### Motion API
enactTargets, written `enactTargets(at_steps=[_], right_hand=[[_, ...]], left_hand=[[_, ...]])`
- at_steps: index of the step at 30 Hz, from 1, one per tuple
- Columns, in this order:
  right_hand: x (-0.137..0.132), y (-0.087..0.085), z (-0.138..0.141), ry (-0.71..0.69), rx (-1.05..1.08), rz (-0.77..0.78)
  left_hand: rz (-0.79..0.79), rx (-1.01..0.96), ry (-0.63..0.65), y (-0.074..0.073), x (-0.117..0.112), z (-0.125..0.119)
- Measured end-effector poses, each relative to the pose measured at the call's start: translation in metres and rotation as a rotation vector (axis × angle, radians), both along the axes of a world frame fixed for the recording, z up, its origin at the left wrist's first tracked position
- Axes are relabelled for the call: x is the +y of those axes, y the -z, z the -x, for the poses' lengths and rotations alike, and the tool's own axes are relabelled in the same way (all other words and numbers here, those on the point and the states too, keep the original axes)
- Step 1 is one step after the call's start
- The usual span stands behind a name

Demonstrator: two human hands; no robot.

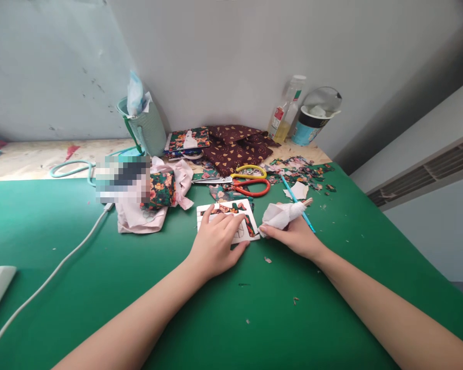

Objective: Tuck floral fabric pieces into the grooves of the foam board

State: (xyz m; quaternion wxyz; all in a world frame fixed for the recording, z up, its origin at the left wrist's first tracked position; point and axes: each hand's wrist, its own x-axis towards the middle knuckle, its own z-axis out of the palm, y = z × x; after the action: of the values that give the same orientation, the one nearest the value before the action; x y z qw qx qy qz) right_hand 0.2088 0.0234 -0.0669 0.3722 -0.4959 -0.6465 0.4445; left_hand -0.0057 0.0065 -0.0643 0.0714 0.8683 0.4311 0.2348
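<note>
A: Where is the white card (242, 229)?
B: It lies on the green table (219, 318), right in the middle. Flowery cloth strips (250, 224) are on it.
A: What does the left hand (212, 246) do?
B: It lies on the card with its fingers spread. It isn't gripping anything.
A: And the right hand (299, 239)?
B: It's at three o'clock from the card, just beside it. It grips a bunched-up white tissue (281, 215), and a bit of a stick (309, 202) pokes out.
A: What else is near?
B: Big scissors (250, 186) with red and yellow handles are at one o'clock. A blue pen (292, 194) is between two and three, partly behind the right hand. Little cloth scraps (301, 169) lie at two.
A: And farther off?
B: Brown cloth (233, 146) at twelve, a bottle (287, 115) at one, a paper cup (307, 134) between one and two. A flowery bundle (160, 190) sits at ten.
</note>
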Motion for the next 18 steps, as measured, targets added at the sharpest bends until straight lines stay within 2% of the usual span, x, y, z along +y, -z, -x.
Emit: enactTargets(at_steps=[11, 18], right_hand=[[-0.0016, -0.0030, 0.0022, -0.006, 0.004, -0.038], [0.0034, -0.0027, -0.0028, 0.022, 0.021, 0.030]], left_hand=[[0.001, -0.002, 0.005, 0.0002, 0.0009, 0.0004], [-0.015, -0.001, 0.019, -0.0002, 0.0007, 0.0008]])
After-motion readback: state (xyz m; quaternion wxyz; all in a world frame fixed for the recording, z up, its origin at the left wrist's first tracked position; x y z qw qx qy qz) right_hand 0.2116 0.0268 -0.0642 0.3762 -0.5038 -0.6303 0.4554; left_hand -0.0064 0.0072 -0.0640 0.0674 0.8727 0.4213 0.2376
